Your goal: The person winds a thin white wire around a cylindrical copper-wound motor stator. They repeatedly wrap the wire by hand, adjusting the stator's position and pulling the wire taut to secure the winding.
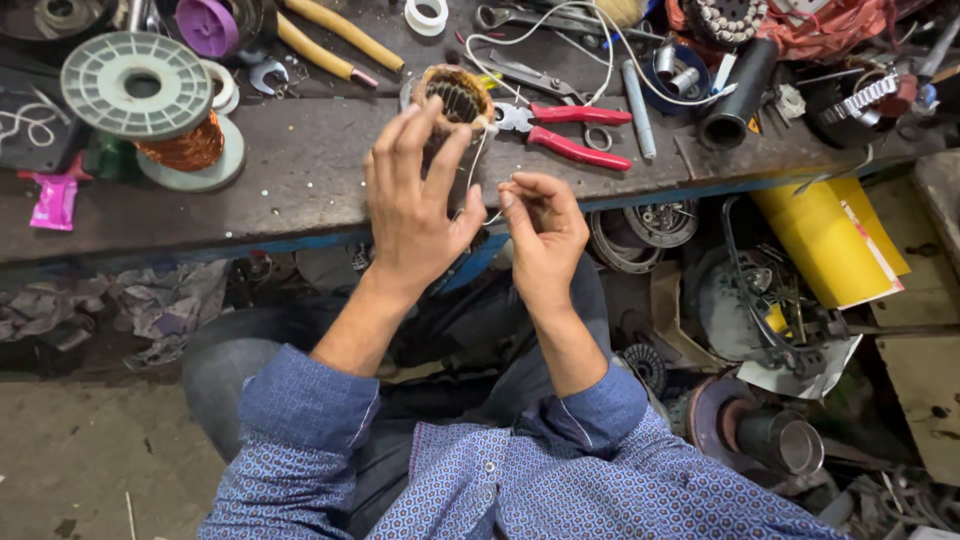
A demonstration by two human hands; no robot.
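Copper-wound and round, the small motor stator with tan insulation and dark inner slots (pixel 455 100) sits upright in the left hand (pixel 415 205), just above the near edge of the dark, worn wooden surface (pixel 300 180). The left grip is wrapped around the stator's lower half, fingers spread up its side. The right hand (pixel 540 235) hovers just beside it, thumb and forefinger pressed together on a thin white thread (pixel 478 160) that runs up to the winding.

As a judgement: the coils look already seated in the slots, and the thread seems to be lacing or tying them; the tan wrap at the top appears finished, while the loose thread says the binding is not closed off.

One stator is in hand and one thread is being pulled. Just behind the stator lies one pair of red-handled pliers (pixel 570 130), with one grey metal rod (pixel 637 110) beside it. Toward the left end of the surface stands one pale green plastic spool of copper wire (pixel 160 110); near the far edge lies one purple reel (pixel 207 25) and two yellow-sleeved tool handles (pixel 335 40). One small white tape ring (pixel 427 15) rests at the far edge. Below the right end of the surface, one yellow folded sheet (pixel 820 240) leans among scrap motor parts.
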